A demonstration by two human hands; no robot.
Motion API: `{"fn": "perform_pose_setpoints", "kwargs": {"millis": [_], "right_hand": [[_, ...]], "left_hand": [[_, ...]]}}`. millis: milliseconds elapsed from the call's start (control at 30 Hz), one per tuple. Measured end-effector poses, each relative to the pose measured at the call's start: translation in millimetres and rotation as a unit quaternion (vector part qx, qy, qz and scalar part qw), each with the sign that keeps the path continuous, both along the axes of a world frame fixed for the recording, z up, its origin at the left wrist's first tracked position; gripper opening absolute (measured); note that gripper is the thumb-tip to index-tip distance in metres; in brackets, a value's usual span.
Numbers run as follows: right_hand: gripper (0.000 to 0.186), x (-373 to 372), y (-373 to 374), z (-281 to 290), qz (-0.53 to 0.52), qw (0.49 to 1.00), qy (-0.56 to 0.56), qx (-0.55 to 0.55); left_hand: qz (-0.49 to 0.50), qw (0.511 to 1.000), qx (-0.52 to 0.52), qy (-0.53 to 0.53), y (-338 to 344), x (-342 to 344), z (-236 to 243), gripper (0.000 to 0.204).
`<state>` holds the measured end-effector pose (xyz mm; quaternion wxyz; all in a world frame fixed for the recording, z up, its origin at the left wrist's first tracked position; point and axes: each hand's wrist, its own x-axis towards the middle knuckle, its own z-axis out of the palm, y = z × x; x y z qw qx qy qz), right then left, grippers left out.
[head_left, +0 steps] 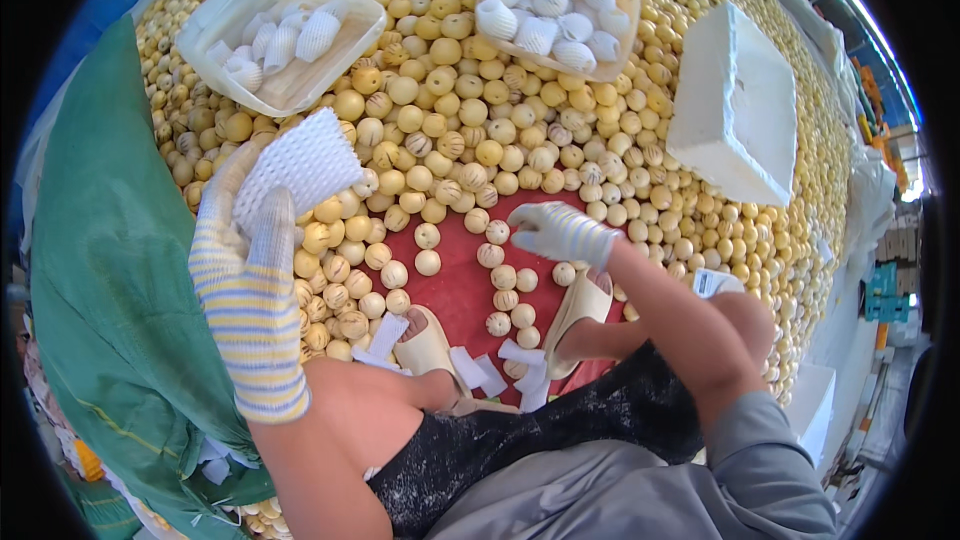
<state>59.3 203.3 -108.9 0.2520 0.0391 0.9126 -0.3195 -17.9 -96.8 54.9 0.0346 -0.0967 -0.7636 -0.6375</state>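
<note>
Gloved and striped, the left hand (250,270) is clamped on a white foam net sleeve (300,162), raised just left of the red mat (455,285). Across that mat the right hand (560,232) reaches down with fingers spread loosely, holding nothing, over round yellow fruit (497,256). Wrapping well probably means holding the sleeve's mouth wide before pushing a fruit in.

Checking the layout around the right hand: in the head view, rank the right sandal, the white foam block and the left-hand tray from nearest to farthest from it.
From the right hand:
1. Right sandal, just below it.
2. White foam block, up and right.
3. Left-hand tray, far upper left.
</note>
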Motion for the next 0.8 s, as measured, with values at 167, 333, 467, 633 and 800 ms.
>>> {"fn": "perform_pose_setpoints", "kwargs": {"millis": [167,333,467,633,800], "right_hand": [[0.042,-47.0,-45.0,-114.4,-0.027,0.981,0.147,0.126],[0.054,-95.4,-58.7,-186.9,-0.044,0.977,0.106,0.181],[0.050,-118.7,-66.7,-175.8,-0.032,0.978,0.053,0.200],[0.055,-97.6,-44.4,-100.6,-0.319,0.803,-0.032,-0.502],[0.066,-66.4,-55.7,30.0,-0.256,0.827,0.277,-0.417]], "left_hand": [[0.027,0.999,-0.016,-0.034,-1.8,-6.0,-6.1,0.045],[-0.008,0.997,-0.046,-0.064,17.8,-16.8,-15.2,0.044],[0.003,0.996,-0.093,-0.013,16.9,-20.3,-21.5,0.041],[0.005,0.995,-0.073,-0.068,7.9,-25.0,-30.9,0.038],[-0.054,0.993,-0.049,-0.096,26.5,-20.3,-31.0,0.040]]}}
